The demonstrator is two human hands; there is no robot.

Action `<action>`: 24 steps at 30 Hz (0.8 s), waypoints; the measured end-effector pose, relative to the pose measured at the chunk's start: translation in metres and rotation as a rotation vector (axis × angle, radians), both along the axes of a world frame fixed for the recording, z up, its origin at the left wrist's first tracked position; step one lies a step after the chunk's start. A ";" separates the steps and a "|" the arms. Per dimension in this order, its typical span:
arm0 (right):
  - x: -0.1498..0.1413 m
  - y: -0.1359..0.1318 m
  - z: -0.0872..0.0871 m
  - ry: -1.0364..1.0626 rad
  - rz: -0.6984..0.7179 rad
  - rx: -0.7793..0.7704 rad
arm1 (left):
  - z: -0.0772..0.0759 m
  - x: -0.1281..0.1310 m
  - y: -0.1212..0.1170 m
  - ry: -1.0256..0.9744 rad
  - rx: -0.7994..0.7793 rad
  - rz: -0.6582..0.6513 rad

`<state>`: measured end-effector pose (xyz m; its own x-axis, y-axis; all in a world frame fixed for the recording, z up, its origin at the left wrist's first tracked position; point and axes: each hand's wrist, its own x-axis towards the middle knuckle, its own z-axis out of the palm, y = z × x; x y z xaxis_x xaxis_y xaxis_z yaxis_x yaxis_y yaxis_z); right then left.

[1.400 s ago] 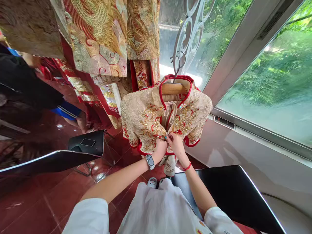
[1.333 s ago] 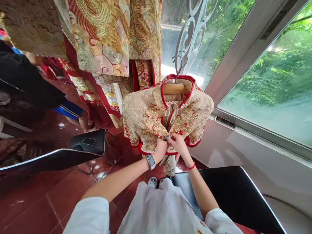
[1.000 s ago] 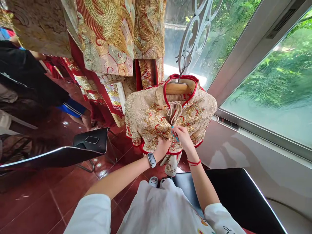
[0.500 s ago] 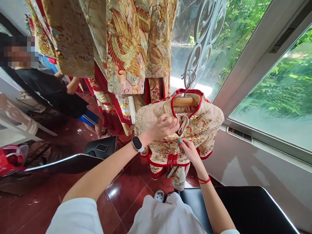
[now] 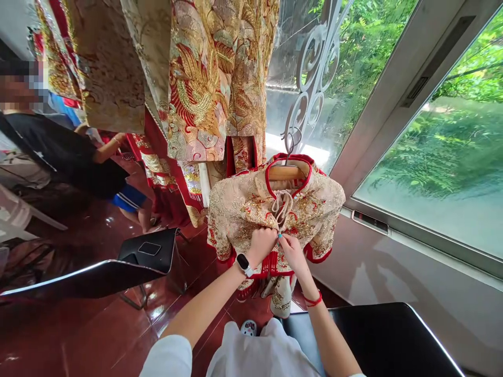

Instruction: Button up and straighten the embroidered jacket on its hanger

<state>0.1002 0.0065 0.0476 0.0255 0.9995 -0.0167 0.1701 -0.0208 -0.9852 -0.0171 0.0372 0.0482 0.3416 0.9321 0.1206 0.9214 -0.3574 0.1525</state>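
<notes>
Both hands are up at the front of an embroidered gold jacket (image 5: 318, 209), hung at centre frame on a wooden hanger (image 5: 285, 172) hooked over a scrolled metal grille (image 5: 314, 68). The cloth is being clenched by the left hand (image 5: 262, 245), and the front edge is pinched by the right hand (image 5: 294, 253) just beside it, below a looped cord (image 5: 282, 205); exactly what lies under the fingertips is hidden. The hanger could be tugged off its hook by a hard pull, and sequins could be snagged by a fingernail. The arms are hemmed in by a black chair (image 5: 149, 251) left of centre and another black chair (image 5: 377, 335) at lower right. Patterned robes (image 5: 200, 89) hang at upper centre, and a person (image 5: 66, 157) in a black top is seen at far left.
</notes>
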 end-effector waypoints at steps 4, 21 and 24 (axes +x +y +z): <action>0.002 0.005 0.010 0.254 0.058 -0.126 | -0.006 -0.001 -0.001 0.010 0.016 -0.034; -0.006 -0.013 0.029 0.324 -0.006 -0.017 | -0.010 -0.003 -0.017 0.010 0.028 0.055; -0.006 -0.012 0.020 0.259 -0.015 0.044 | 0.015 -0.013 -0.024 0.019 -0.028 0.014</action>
